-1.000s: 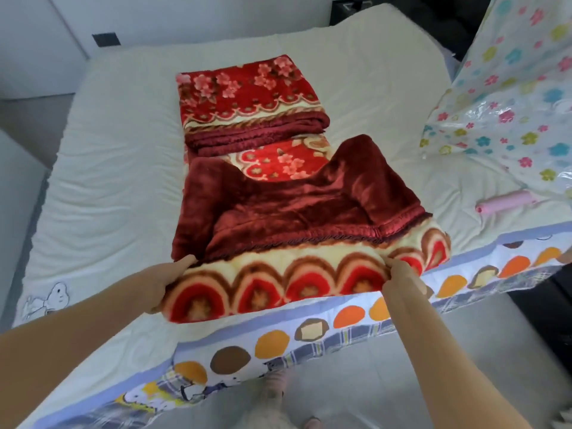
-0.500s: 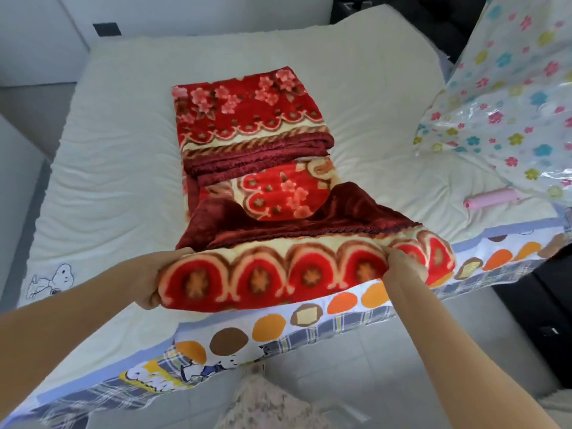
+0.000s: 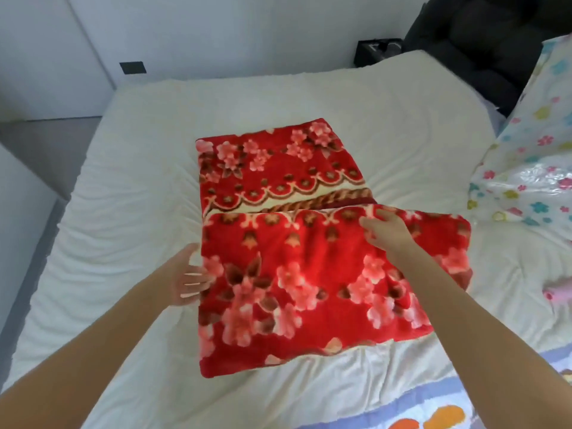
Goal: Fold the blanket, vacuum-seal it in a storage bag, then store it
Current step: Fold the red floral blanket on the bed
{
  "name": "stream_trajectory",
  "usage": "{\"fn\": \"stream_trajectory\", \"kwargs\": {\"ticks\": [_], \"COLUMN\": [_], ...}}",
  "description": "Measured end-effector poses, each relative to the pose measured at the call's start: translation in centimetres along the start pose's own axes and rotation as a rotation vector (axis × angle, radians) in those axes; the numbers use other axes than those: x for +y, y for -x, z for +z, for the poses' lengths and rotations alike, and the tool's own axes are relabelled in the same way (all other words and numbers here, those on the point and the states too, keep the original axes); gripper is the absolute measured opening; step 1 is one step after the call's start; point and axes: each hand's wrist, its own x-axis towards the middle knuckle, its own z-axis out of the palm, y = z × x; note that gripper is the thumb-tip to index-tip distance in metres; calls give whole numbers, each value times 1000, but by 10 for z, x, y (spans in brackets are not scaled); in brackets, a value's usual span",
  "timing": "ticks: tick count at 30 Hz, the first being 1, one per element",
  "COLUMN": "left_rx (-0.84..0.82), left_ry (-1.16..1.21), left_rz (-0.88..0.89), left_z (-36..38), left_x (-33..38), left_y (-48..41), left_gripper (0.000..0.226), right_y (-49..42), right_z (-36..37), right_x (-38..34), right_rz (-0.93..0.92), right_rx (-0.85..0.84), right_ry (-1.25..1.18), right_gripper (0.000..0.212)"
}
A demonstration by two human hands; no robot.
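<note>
My spread left hand [image 3: 185,280] should square the blanket [image 3: 309,289] along its left side; my right hand [image 3: 385,232] sits on the flap's far edge (pinching or pressing, I cannot tell).

I see the blanket [image 3: 309,298] mid-bed [image 3: 123,212], its near half lying over the far half. My left hand [image 3: 185,277] is at its left edge, my right hand [image 3: 387,230] on top near the fold's far edge. The storage bag [image 3: 526,168] lies to the right.
</note>
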Motion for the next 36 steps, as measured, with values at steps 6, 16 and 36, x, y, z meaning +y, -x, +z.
{"fn": "stream_trajectory", "kwargs": {"ticks": [6, 16, 36], "left_rx": [153, 23, -112], "left_ry": [-289, 22, 165], "left_rz": [360, 182, 338], "left_z": [33, 45, 60], "left_x": [1, 16, 90], "left_y": [-54, -121, -157], "left_gripper": [40, 67, 43], "right_y": [-27, -114, -228], "right_z": [-30, -90, -47], "right_x": [35, 85, 42], "right_rz": [-247, 45, -21], "right_rx": [108, 283, -28], "right_ry": [759, 638, 1052], "right_gripper": [51, 105, 116]}}
